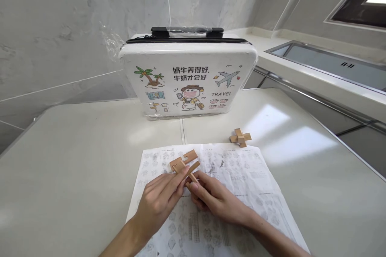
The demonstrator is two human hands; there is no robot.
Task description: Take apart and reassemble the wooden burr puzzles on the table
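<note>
Wooden puzzle pieces (196, 165) are gripped between my two hands, above a printed instruction sheet (241, 184). My left hand (161, 196) is closed on them from the left, its fingers pressing on top. From the right, my right hand (212, 196) pinches the near end of a long stick, thumb on top. Just past my left fingertips is a notched wooden piece (190, 155) with a cut-out; whether it lies on the paper or is joined to the held pieces I cannot tell. My fingers hide part of the joint.
A cross-shaped wooden puzzle (240, 137) sits on the white table (75, 160), beyond the sheet's upper right edge. A plastic-wrapped white case (193, 60) with cartoon prints stands at the back. To the right runs a counter (319, 64) with an inset dark panel.
</note>
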